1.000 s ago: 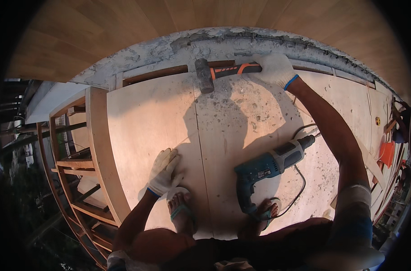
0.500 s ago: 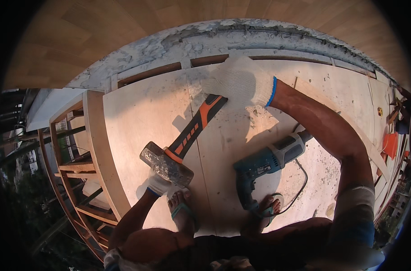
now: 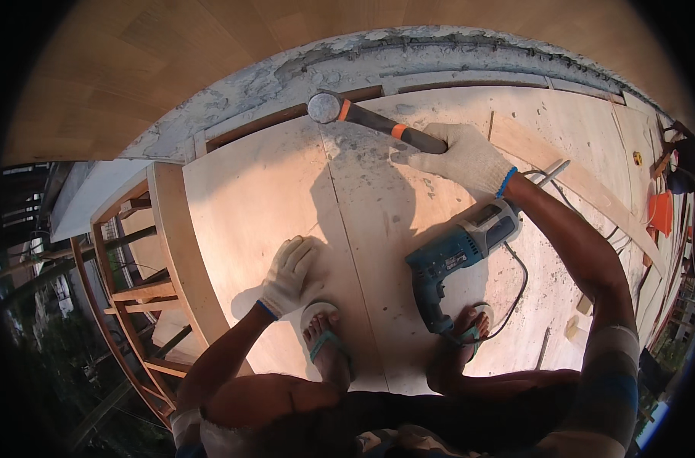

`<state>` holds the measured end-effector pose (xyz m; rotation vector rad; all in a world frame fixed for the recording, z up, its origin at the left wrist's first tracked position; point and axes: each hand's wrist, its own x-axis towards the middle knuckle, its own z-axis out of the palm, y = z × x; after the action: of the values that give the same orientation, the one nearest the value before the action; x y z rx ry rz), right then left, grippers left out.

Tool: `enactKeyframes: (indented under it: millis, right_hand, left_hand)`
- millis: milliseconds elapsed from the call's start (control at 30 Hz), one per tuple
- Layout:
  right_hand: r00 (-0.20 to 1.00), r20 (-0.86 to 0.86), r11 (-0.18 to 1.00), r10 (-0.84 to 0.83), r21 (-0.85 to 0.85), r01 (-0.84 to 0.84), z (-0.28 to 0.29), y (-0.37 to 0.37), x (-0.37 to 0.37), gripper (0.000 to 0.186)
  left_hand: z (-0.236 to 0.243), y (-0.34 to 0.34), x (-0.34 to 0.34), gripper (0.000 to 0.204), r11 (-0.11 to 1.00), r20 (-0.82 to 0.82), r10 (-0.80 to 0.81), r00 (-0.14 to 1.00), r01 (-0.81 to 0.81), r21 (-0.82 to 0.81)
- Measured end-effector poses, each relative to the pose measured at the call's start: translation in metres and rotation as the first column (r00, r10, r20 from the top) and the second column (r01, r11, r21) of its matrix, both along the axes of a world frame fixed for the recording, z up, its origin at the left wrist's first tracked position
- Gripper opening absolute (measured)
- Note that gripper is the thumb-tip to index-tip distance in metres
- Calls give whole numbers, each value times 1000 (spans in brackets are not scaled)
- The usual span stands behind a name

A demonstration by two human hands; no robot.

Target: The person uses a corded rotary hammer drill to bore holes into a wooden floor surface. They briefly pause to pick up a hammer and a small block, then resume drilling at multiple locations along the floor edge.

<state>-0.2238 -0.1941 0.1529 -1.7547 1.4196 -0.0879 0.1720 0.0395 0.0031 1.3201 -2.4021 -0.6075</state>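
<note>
In my right hand (image 3: 458,156), gloved in off-white knit with a blue cuff, is the black and orange handle of a club hammer (image 3: 374,124). The hand is closed near the handle's end. The hammer's blunt metal head points up and left, over the far edge of the plywood (image 3: 263,191). My left hand (image 3: 290,275), in a matching glove, is empty with its fingers stretched out, low over the sheet by my left foot. Between my right arm and right foot lies a teal and grey power drill (image 3: 454,248) with a long metal bit (image 3: 555,172).
A rough, broken concrete strip (image 3: 286,72) runs beyond the plywood. On the left stands a wooden frame (image 3: 183,259) with rungs. A loose board (image 3: 576,191) lies at the right, with an orange container (image 3: 659,214) farther off. The drill's cable (image 3: 521,282) loops beside my right foot (image 3: 473,324).
The hammer head has swung up and away from near my left foot to the far edge. My right hand has shifted right and nearer; my left hand, formerly behind the head, now shows fully.
</note>
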Motion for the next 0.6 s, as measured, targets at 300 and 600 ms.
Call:
enactKeyframes:
  millis: [300,600]
  right_hand:
    - [418,544,605,-727,223,764,16,46,-30,38]
    - [-473,881,300,22,446,843,-3,-62,56,34]
  left_hand:
    - [15,-102,46,74,860,147,-505,850,483,163]
    - [6,-104,42,57,874,84,-485,870,485,27]
